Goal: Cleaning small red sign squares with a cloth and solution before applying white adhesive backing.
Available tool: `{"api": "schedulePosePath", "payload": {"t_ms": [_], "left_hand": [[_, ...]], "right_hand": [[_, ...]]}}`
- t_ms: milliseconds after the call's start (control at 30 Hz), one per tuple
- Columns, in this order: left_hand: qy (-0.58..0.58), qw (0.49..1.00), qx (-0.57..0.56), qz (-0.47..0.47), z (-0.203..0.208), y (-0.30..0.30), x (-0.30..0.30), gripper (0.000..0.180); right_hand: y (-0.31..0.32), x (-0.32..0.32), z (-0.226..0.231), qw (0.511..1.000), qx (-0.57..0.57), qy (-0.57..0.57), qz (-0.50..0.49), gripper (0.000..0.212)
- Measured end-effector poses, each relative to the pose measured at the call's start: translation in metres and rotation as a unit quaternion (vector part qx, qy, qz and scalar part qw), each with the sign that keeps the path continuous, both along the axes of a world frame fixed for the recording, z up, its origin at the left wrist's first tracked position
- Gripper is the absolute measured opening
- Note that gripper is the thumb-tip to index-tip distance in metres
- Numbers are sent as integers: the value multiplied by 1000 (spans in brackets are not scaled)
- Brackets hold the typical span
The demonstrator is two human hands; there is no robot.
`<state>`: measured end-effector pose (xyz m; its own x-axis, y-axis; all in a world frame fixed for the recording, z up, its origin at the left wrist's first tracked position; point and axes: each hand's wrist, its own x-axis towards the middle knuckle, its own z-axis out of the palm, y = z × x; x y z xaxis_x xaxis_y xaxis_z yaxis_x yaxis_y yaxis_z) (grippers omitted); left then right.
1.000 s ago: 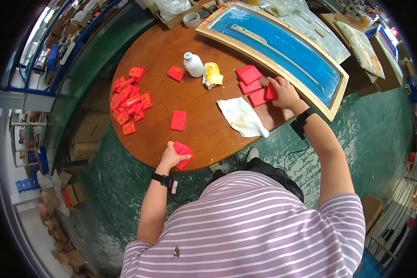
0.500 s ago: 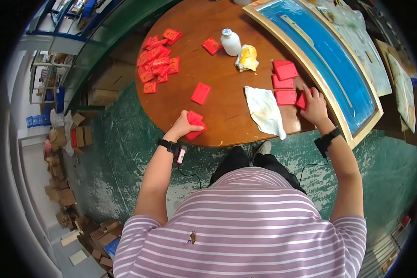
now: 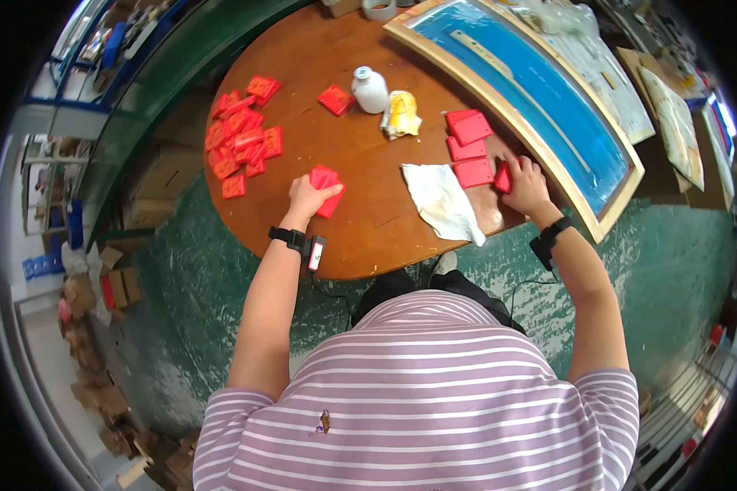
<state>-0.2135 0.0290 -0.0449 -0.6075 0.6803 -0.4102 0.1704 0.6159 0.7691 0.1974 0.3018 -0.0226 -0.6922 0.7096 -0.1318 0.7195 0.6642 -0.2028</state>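
My left hand (image 3: 304, 198) is closed on a flat red plastic case (image 3: 323, 174) at the table's left front. A second red case (image 3: 332, 203) lies against or under it; the fingers hide how they meet. At the right, my right hand (image 3: 527, 191) grips another red case (image 3: 504, 177) standing partly tilted under its fingers. Beside it several plain red cases (image 3: 473, 172) lie in a column, the far ones overlapping. To the left is a heap of red cases (image 3: 239, 131) with gold-orange markings. A single marked red case (image 3: 335, 100) lies apart from the heap.
A white cloth (image 3: 442, 204) lies between my hands, over the table's (image 3: 368, 233) front part. Farther back stand a white bottle (image 3: 370, 92) and a crumpled yellow-and-white cloth (image 3: 401, 114). A wood-framed blue screen (image 3: 540, 106) borders the right side. A tape roll (image 3: 378, 8) sits at the back.
My left hand has moved farther from the table's front edge, bringing its red case to the one that lay alone. My right hand stays on its case. The whole view has shifted.
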Motion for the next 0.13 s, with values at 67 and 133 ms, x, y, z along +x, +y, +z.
{"api": "schedulePosePath", "payload": {"t_ms": [67, 133], "left_hand": [[231, 959, -139, -87, 1, 15, 4, 75], [198, 969, -118, -87, -10, 11, -5, 79]], "right_hand": [[1, 10, -6, 999, 17, -9, -25, 91], [-2, 7, 0, 999, 4, -17, -47, 94]]}}
